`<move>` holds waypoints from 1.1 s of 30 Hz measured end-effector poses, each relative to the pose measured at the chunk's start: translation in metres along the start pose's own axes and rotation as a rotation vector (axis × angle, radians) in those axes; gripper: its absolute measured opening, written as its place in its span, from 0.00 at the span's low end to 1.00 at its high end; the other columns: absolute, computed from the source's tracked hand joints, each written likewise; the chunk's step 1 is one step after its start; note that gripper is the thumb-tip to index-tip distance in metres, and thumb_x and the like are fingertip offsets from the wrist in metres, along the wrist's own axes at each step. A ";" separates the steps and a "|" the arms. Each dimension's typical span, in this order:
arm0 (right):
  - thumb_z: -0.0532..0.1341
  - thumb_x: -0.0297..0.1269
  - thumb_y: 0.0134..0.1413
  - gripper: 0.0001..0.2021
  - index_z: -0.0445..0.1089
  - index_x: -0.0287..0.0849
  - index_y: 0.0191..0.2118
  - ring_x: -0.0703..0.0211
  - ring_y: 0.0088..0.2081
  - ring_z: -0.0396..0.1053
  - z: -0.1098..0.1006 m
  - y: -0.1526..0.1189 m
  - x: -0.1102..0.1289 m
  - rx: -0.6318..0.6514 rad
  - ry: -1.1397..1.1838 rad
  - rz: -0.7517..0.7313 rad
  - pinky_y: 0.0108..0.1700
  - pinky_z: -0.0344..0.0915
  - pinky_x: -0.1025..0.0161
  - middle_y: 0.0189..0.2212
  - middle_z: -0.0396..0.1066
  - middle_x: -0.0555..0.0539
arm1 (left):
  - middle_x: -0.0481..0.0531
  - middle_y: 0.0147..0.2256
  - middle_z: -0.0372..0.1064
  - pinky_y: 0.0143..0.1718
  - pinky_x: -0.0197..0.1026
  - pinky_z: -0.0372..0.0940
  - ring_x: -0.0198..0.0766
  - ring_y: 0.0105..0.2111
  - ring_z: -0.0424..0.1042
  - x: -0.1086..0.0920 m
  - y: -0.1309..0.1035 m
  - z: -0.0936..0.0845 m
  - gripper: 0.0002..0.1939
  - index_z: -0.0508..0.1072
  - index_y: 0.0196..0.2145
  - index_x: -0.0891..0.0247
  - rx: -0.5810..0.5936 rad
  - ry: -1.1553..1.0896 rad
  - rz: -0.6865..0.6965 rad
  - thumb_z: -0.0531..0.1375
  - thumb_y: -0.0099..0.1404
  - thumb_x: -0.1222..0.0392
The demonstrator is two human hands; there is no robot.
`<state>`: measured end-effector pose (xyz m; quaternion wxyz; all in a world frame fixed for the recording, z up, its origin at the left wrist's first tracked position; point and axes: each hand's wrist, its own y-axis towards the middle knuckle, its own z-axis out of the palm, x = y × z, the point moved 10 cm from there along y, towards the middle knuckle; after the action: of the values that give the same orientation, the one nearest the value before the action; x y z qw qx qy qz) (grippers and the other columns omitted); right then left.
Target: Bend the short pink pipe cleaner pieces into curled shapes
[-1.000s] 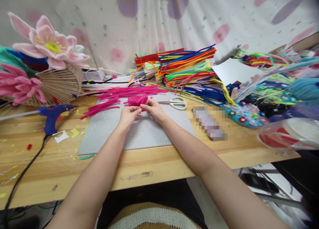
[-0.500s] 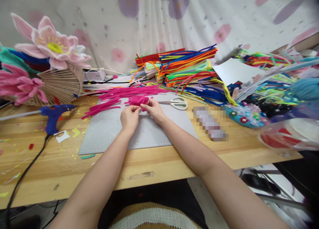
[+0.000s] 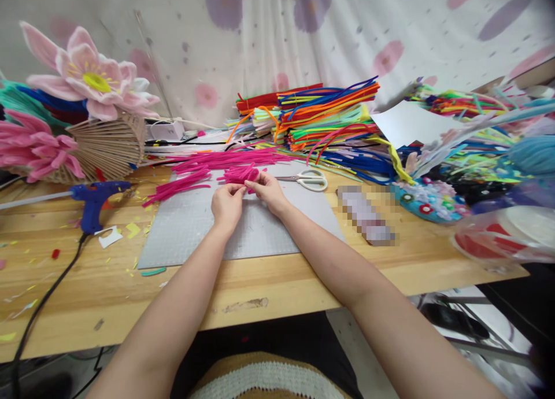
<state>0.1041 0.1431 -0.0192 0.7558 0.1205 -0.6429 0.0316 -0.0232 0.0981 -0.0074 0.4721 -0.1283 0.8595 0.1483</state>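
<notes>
Over the grey cutting mat point(image 3: 182, 237), my left hand point(image 3: 227, 204) and my right hand point(image 3: 269, 192) meet with their fingertips pinched together. Both are closed on a magenta pipe cleaner point(image 3: 254, 175), partly covered by the fingers. Just behind them lies a bunch of short magenta pipe cleaners point(image 3: 232, 173). Another cut bunch of magenta pipe cleaners point(image 3: 180, 189) rests on the mat's left edge, and long magenta strands point(image 3: 243, 157) stretch along its back. Scissors point(image 3: 311, 180) with white handles lie to the right of my right hand.
At left are a blue glue gun point(image 3: 96, 205) with a cord, a fan point(image 3: 115, 147) and a pink fuzzy flower point(image 3: 82, 81). Stacked colored pipe cleaners point(image 3: 329, 113) line the back. A blurred-out flat object point(image 3: 366, 214) and a plastic-wrapped cup point(image 3: 503, 234) sit at right.
</notes>
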 end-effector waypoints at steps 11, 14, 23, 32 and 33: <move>0.67 0.47 0.33 0.20 0.56 0.41 0.22 0.72 0.19 0.51 0.002 -0.002 -0.001 0.011 0.044 0.045 0.19 0.44 0.70 0.18 0.58 0.57 | 0.50 0.23 0.69 0.27 0.37 0.64 0.32 0.22 0.66 0.019 0.008 0.035 0.12 0.73 0.26 0.67 0.244 -0.483 -0.113 0.64 0.47 0.55; 0.68 0.45 0.33 0.20 0.55 0.42 0.22 0.74 0.17 0.48 0.003 -0.002 -0.004 0.052 0.083 0.071 0.18 0.42 0.70 0.16 0.57 0.58 | 0.49 0.23 0.68 0.27 0.37 0.65 0.31 0.23 0.65 0.013 0.003 0.037 0.13 0.72 0.24 0.67 0.301 -0.560 -0.145 0.66 0.45 0.55; 0.67 0.43 0.33 0.19 0.56 0.41 0.22 0.75 0.14 0.47 0.008 -0.004 -0.014 0.176 0.137 0.203 0.17 0.38 0.70 0.14 0.57 0.58 | 0.52 0.28 0.71 0.28 0.38 0.67 0.33 0.27 0.69 0.008 -0.005 0.040 0.20 0.73 0.28 0.68 0.415 -0.599 -0.162 0.67 0.42 0.49; 0.68 0.44 0.34 0.20 0.54 0.41 0.21 0.75 0.14 0.44 -0.004 -0.004 -0.004 0.129 0.173 0.208 0.17 0.36 0.70 0.12 0.51 0.60 | 0.55 0.27 0.73 0.27 0.36 0.65 0.35 0.27 0.70 0.005 -0.006 0.038 0.22 0.76 0.28 0.67 0.431 -0.495 -0.075 0.67 0.42 0.45; 0.67 0.44 0.34 0.20 0.54 0.42 0.21 0.75 0.14 0.44 -0.005 -0.004 -0.003 0.123 0.168 0.207 0.17 0.36 0.70 0.12 0.51 0.60 | 0.55 0.28 0.74 0.27 0.36 0.65 0.35 0.27 0.70 0.003 -0.007 0.038 0.22 0.76 0.27 0.67 0.431 -0.498 -0.070 0.67 0.42 0.44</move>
<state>0.1089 0.1408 -0.0238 0.7907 0.0967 -0.5832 0.1588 0.0072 0.1057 -0.0308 0.6889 -0.0147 0.7242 -0.0266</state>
